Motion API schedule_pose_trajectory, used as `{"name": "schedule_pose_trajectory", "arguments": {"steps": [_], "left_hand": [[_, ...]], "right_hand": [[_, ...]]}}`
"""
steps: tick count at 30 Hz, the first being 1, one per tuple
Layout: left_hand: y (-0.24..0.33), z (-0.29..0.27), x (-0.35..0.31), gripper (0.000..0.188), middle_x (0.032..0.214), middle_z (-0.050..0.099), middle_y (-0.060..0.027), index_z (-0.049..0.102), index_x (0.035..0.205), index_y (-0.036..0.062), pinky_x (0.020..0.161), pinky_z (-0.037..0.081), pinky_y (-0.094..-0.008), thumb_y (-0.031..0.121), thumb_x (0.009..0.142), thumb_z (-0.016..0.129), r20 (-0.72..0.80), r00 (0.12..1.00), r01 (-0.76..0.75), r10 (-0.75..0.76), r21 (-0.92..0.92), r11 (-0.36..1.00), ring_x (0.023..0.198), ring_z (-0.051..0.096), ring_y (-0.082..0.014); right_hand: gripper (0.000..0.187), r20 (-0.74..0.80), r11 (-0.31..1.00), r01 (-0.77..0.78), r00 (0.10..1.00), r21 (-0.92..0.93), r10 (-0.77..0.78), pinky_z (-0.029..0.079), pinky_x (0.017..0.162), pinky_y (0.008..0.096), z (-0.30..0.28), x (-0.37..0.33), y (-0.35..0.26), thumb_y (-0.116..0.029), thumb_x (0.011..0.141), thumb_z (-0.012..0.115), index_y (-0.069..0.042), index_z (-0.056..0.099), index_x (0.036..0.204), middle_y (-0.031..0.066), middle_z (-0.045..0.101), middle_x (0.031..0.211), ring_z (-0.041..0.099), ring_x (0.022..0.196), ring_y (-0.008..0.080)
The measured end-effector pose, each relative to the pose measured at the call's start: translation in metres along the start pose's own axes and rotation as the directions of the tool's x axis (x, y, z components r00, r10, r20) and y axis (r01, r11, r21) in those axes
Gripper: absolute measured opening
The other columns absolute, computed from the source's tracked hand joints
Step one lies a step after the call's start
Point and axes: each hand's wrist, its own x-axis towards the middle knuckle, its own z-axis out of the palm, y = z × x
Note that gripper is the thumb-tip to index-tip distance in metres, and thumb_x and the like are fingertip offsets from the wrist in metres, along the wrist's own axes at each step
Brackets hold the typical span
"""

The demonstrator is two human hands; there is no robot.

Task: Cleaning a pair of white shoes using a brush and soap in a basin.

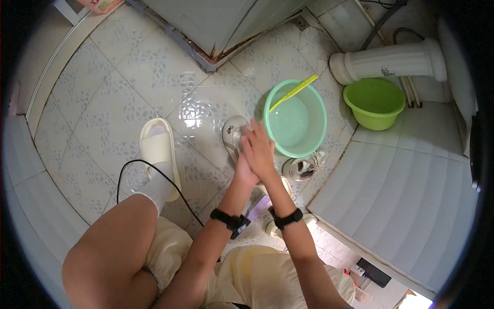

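My two hands meet in front of me, just left of a mint-green basin [321, 110] with water in it. My right hand [261, 149] lies over the left, its fingers stretched out, and holds nothing that I can see. Of my left hand [245, 171] mainly the wrist side shows; its fingers are hidden behind the right. A pale grey shoe [234, 131] is on the floor beside the hands, partly covered by them. Another light shoe [297, 169] sits below the basin. A yellow strip-like handle [296, 91] leans across the basin's rim.
A green basin [375, 110] stands by a white pedestal [386, 62]. Wet patches shine on the tiled floor [128, 77]. A cabinet corner [211, 56] juts in at the top. My slippered foot [156, 144] is at left, a black cable [175, 177] near it. A purple object [258, 207] lies below my wrists.
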Motion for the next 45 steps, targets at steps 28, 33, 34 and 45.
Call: {"name": "schedule_pose_trajectory", "arguments": {"steps": [28,33,34,45], "left_hand": [[0.024,-0.03,-0.051,0.032,0.049,0.026,0.0036,0.035,0.062,0.0137,0.042,0.029,-0.0262,0.023,0.09,0.046,-0.471,0.86,0.458,-0.197,0.541,0.706,0.042,0.029,-0.0119],[0.014,-0.013,-0.069,0.032,0.051,0.02,0.005,0.032,0.062,0.0151,0.042,0.018,-0.0247,0.023,0.09,0.044,-0.501,0.852,0.43,-0.149,0.51,0.745,0.041,0.019,-0.0085],[0.005,-0.012,-0.071,0.03,0.05,0.02,0.0054,0.033,0.063,0.0145,0.042,0.018,-0.0249,0.023,0.09,0.043,-0.455,0.861,0.457,-0.225,0.503,0.733,0.041,0.018,-0.0088],[0.031,-0.041,-0.091,0.03,0.093,0.057,-0.0096,0.056,0.103,-0.0011,0.076,0.044,-0.0251,-0.001,0.073,0.054,-0.233,0.971,0.227,-0.062,0.969,-0.093,0.084,0.054,-0.0189]], "right_hand": [[0.032,-0.083,0.339,-0.102,0.867,0.935,0.49,0.042,0.087,0.0272,-0.048,-0.151,0.008,-0.012,0.087,0.043,0.0,0.053,0.115,0.0085,0.057,0.113,0.057,0.096,0.0151],[0.021,-0.351,0.662,-0.621,0.562,0.419,0.749,0.046,0.077,0.0369,0.013,-0.228,0.147,-0.009,0.078,0.05,0.001,0.058,0.096,0.0163,0.059,0.099,0.058,0.09,0.0308],[0.021,-0.358,0.701,-0.692,0.619,0.172,0.699,0.046,0.078,0.0366,0.032,-0.251,0.176,-0.01,0.077,0.053,0.001,0.057,0.095,0.0167,0.058,0.099,0.056,0.092,0.0316],[0.018,-0.276,0.519,-0.813,0.579,-0.263,0.767,0.052,0.066,0.0335,0.043,-0.221,0.146,-0.013,0.084,0.045,-0.005,0.05,0.1,0.0139,0.053,0.1,0.056,0.09,0.027]]}}
